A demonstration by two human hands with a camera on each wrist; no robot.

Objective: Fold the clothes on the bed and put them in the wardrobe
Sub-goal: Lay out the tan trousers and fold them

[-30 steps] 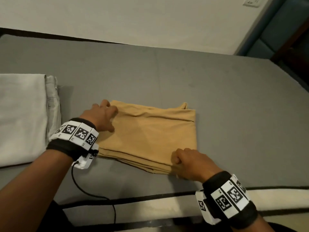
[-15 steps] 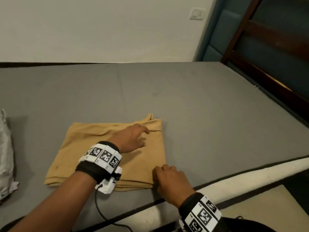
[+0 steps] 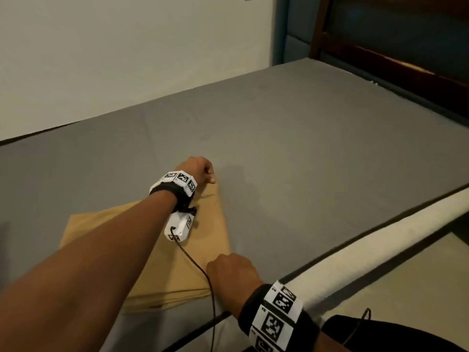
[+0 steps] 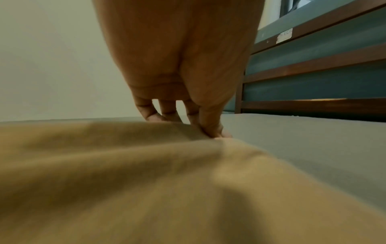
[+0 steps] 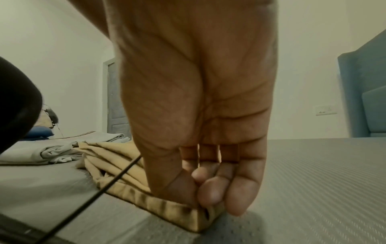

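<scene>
A tan garment [image 3: 210, 232] lies folded in a flat stack on the grey bed [image 3: 317, 153]. My left hand [image 3: 203, 171] reaches across it to the far right corner, and in the left wrist view its thumb and fingertips [image 4: 211, 130] pinch the tan fabric [image 4: 146, 181] at that edge. My right hand [image 3: 228, 269] sits at the near right corner. There the thumb and fingers [image 5: 211, 193] pinch the layered corner of the garment [image 5: 117, 163]. My left forearm hides the middle of the stack.
Pale grey folded clothes [image 5: 60, 151] lie on the bed beyond the tan stack. A wooden and teal headboard [image 3: 406, 54] stands at the right. The mattress's white edge [image 3: 355, 252] runs along the near side. A black cable [image 3: 200, 270] hangs from my left wrist.
My left hand has crossed from the garment's left edge to its far right corner. The right hand stayed at the near right corner. The head view swung right, losing the pale clothes.
</scene>
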